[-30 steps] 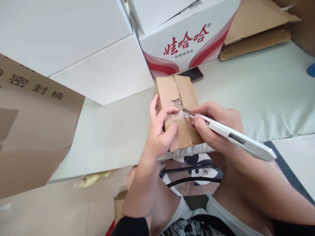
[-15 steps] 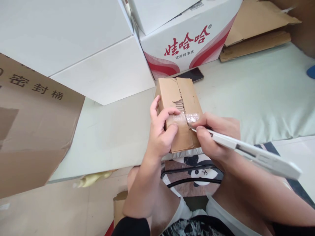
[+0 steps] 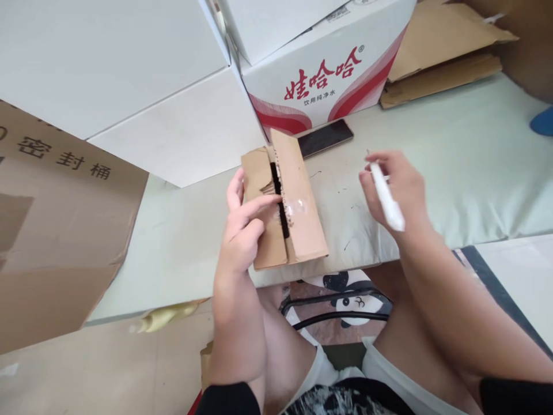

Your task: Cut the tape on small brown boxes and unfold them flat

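Note:
A small brown cardboard box (image 3: pixel 305 216) stands near the front edge of the pale green surface. Its top flaps are parted by a dark gap, and the right flap is raised. Clear tape clings to that flap beside a torn edge. My left hand (image 3: pixel 244 227) grips the box's left side, its index finger reaching to the gap. Off to the right, my right hand (image 3: pixel 397 184) is closed around a white-handled cutter (image 3: pixel 387 202), held above the surface and apart from the box.
Behind the box lies a black phone (image 3: pixel 326 138), against a white and red carton (image 3: pixel 324 86). White boxes (image 3: pixel 181 127) and a large brown carton (image 3: pixel 64 230) stand at the left. Folded cardboard (image 3: pixel 444 46) rests at the back right. Small dark scraps dot the surface.
My right hand has moved right with the cutter, away from the box. The box has shifted left with my left hand, and its flaps have come apart.

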### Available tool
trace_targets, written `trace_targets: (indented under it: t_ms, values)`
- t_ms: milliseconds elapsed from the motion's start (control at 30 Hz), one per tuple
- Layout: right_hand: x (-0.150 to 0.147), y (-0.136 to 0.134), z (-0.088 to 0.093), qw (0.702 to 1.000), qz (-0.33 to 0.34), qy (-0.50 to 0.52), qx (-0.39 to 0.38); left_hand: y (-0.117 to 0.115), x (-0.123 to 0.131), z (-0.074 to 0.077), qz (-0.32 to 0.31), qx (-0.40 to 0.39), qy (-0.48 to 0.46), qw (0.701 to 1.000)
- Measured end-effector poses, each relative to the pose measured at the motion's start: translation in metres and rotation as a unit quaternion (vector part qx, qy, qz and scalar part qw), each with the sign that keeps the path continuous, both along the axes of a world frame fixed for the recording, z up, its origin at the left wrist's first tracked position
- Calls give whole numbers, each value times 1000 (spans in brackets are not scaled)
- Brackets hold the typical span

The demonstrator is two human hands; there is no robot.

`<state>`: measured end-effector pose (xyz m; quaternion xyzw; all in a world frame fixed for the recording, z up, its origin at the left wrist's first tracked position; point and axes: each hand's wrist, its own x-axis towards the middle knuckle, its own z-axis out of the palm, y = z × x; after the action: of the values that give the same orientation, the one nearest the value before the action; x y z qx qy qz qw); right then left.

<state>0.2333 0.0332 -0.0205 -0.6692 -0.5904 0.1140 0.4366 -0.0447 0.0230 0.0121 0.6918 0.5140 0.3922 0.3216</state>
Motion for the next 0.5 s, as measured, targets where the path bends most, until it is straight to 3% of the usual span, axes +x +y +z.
trace_targets:
  t_ms: [100,167,300,400,500]
  values:
    - [9,14,-25,990,41,-87,-102,-7,-2,10,3,14,32,999]
    - [10,17,-35,986,58,-106,-114,-13,1,20,5,28,53,998]
    - [6,15,-33,988,64,-102,-101,-22,4,37,21,-3,69,997]
    - [3,12,-23,994,75,-26,-72,-26,-5,40,4,-35,4,999]
    - [3,7,-13,981,130,145,-8,-28,-16,36,-60,-41,-150,986]
